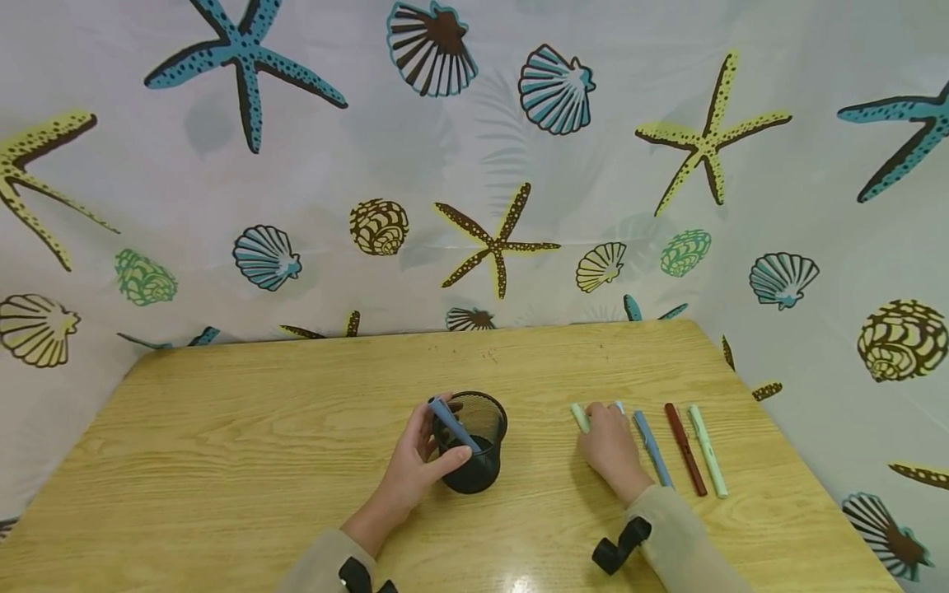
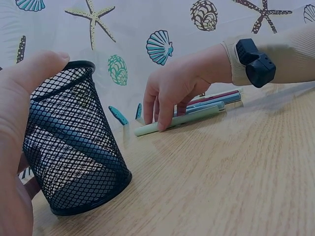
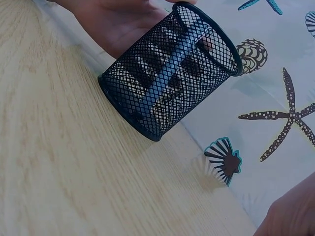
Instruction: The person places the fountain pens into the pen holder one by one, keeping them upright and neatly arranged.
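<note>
My left hand (image 1: 404, 473) grips a black mesh pen cup (image 1: 474, 476) around its side, thumb near the rim. Inside the cup leans a blue pen (image 1: 455, 425), its upper end resting at the left rim; the right wrist view shows it through the mesh (image 3: 170, 69). To the right, my right hand (image 1: 612, 449) reaches down to the table and pinches a light green pen (image 2: 194, 117) that lies flat. The hand covers part of that pen in the head view. Only an edge of the right hand shows in the right wrist view.
Right of the right hand lie a light blue pen (image 1: 619, 407), mostly hidden, a blue pen (image 1: 652, 449), a dark red pen (image 1: 685, 449) and a pale green pen (image 1: 708, 453), roughly side by side. A patterned cloth (image 1: 319, 173) hangs behind the wooden table (image 1: 245, 436).
</note>
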Tool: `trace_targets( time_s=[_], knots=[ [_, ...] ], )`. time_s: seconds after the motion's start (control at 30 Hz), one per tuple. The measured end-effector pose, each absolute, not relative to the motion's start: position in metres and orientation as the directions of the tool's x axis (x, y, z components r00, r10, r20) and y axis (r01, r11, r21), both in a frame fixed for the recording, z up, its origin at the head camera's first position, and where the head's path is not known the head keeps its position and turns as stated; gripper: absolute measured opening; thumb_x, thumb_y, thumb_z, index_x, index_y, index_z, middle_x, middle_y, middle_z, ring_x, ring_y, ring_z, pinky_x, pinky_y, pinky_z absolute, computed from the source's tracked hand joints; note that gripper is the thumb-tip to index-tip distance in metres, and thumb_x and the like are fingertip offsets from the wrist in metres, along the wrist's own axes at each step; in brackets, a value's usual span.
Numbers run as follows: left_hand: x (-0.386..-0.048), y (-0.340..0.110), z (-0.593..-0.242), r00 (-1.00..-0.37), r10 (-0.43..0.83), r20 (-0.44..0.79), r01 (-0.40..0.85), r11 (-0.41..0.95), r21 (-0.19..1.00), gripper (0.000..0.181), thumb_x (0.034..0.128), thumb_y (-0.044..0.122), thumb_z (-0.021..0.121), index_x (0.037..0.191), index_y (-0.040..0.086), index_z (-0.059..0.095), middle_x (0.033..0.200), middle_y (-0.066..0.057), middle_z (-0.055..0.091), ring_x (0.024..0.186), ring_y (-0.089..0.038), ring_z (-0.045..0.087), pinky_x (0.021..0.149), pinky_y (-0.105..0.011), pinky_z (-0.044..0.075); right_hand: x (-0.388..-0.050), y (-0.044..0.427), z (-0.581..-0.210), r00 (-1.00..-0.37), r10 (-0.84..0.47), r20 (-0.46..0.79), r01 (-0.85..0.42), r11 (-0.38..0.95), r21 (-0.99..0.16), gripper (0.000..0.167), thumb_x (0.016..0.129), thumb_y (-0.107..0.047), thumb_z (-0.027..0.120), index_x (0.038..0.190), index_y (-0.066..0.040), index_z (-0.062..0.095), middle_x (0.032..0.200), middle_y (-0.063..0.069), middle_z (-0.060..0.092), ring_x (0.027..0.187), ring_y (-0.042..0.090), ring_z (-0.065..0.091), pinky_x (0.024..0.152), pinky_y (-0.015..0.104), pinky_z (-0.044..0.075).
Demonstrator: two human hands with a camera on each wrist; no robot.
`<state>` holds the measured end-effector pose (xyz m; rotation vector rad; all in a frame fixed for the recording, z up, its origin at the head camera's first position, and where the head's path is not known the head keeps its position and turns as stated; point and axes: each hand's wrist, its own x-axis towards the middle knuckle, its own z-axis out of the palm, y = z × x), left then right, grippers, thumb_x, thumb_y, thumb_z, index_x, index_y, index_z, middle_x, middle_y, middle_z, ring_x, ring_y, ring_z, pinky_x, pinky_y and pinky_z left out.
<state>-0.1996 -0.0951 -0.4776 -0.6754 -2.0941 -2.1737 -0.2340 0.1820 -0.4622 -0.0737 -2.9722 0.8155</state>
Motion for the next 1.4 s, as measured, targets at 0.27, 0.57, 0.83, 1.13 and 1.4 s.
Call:
trace_targets(
  time_s=[0.27, 0.57, 0.83, 1.13, 1.4],
  knots=[
    [-0.198, -0.094, -0.477, -0.904, 0.264, 0.336, 0.324, -0.09, 0.942, 0.067, 0.0856, 0.007, 0.066, 0.142, 0.012, 0.03, 0.141, -0.017, 0.036, 0.132, -0.03, 0.031, 0.101, -0.063, 0.017, -0.234, 0.182, -0.464, -0.998, 0.066, 0.023, 0.044, 0.849, -0.527, 0.032, 0.083, -0.003, 0.057, 0.114, 0.004, 0.057, 0.099, 0.018, 0.051, 0.074, 0.026, 0.046, 0.059, 0.035, 0.039],
    [-0.199, -0.093, -0.479, -0.909, 0.264, 0.322, 0.302, -0.113, 0.946, 0.066, 0.0851, 0.006, 0.066, 0.141, 0.017, 0.033, 0.142, -0.018, 0.036, 0.132, -0.034, 0.029, 0.103, -0.061, 0.017, -0.232, 0.182, -0.465, -0.997, 0.076, 0.031, 0.049, 0.851, -0.523, 0.03, 0.084, -0.005, 0.058, 0.112, 0.003, 0.057, 0.097, 0.017, 0.054, 0.072, 0.024, 0.049, 0.059, 0.036, 0.042],
    [-0.2, -0.093, -0.479, -0.909, 0.263, 0.324, 0.305, -0.111, 0.946, 0.065, 0.0849, 0.006, 0.066, 0.14, 0.018, 0.033, 0.141, -0.016, 0.037, 0.132, -0.036, 0.029, 0.103, -0.061, 0.017, -0.231, 0.18, -0.461, -0.993, 0.107, 0.044, 0.064, 0.827, -0.559, 0.031, 0.084, -0.008, 0.059, 0.113, 0.002, 0.055, 0.104, 0.02, 0.056, 0.07, 0.024, 0.05, 0.055, 0.034, 0.041],
    [-0.2, -0.095, -0.477, -0.915, 0.256, 0.312, 0.295, -0.105, 0.95, 0.069, 0.0849, 0.007, 0.066, 0.143, 0.011, 0.029, 0.142, -0.019, 0.035, 0.132, -0.036, 0.029, 0.103, -0.061, 0.017, -0.233, 0.179, -0.458, -0.994, 0.081, 0.076, 0.02, 0.807, -0.591, 0.032, 0.084, -0.011, 0.06, 0.114, 0.0, 0.055, 0.094, 0.015, 0.057, 0.068, 0.022, 0.051, 0.054, 0.033, 0.042],
    [-0.201, -0.095, -0.477, -0.912, 0.254, 0.321, 0.305, -0.102, 0.947, 0.069, 0.0847, 0.006, 0.067, 0.142, 0.007, 0.028, 0.141, -0.021, 0.035, 0.131, -0.035, 0.03, 0.102, -0.061, 0.018, -0.231, 0.179, -0.453, -0.992, 0.074, 0.104, -0.009, 0.772, -0.636, 0.034, 0.084, -0.01, 0.06, 0.115, 0.001, 0.054, 0.09, 0.014, 0.055, 0.065, 0.021, 0.049, 0.05, 0.031, 0.041]
  ],
)
